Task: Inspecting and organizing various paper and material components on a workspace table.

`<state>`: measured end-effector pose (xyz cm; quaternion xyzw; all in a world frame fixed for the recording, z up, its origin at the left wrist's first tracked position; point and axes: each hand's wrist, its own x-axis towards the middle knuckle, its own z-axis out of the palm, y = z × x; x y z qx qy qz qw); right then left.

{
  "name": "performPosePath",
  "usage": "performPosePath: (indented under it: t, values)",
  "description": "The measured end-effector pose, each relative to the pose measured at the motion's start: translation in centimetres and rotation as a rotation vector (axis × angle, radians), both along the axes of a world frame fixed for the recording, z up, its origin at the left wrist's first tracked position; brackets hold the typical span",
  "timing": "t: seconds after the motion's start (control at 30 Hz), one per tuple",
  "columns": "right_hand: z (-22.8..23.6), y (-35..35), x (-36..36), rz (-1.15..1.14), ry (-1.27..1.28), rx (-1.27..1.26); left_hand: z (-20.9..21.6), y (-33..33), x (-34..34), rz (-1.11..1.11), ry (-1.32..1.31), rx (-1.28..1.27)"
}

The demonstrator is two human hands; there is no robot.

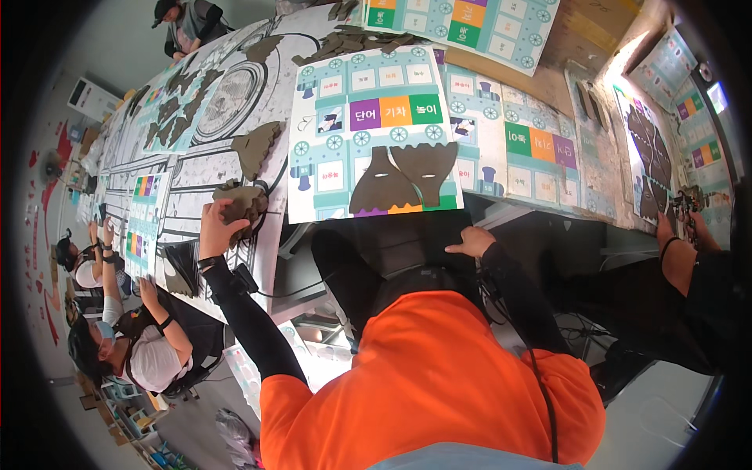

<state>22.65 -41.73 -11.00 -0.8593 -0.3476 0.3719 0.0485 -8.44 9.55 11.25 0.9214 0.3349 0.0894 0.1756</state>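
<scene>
On the table in front of me lies a printed sheet (321,141) with coloured blocks and wheel drawings. Two dark grey, flat pieces with scalloped edges, the left piece (380,184) and the right piece (427,168), rest on its lower right part. To the left, my left hand (221,229) has its thumb and fingers closed around the edge of a small stack of similar dark grey pieces (244,202). My right hand (473,242) hangs below the sheet's front edge near my lap, thumb and forefinger apart, with nothing seen in it.
Another grey piece (258,147) lies beyond the stack, and a heap of them (352,43) at the back. More printed sheets (540,153) extend right. At the right edge, another person's hands (681,235) are at work; several people sit or stand along the left side.
</scene>
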Motion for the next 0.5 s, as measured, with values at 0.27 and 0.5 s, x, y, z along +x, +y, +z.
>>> performPosePath:
  t: [0.27, 0.5]
  values:
    - [-0.9, 0.0, 0.0, -0.015, -0.026, 0.039, 0.9, -0.1, -0.8, 0.091, -0.110, 0.340]
    - [-1.9, 0.0, 0.4, 0.020, -0.085, 0.111, 10.1, -8.7, 10.1, -0.445, -0.309, 0.523]
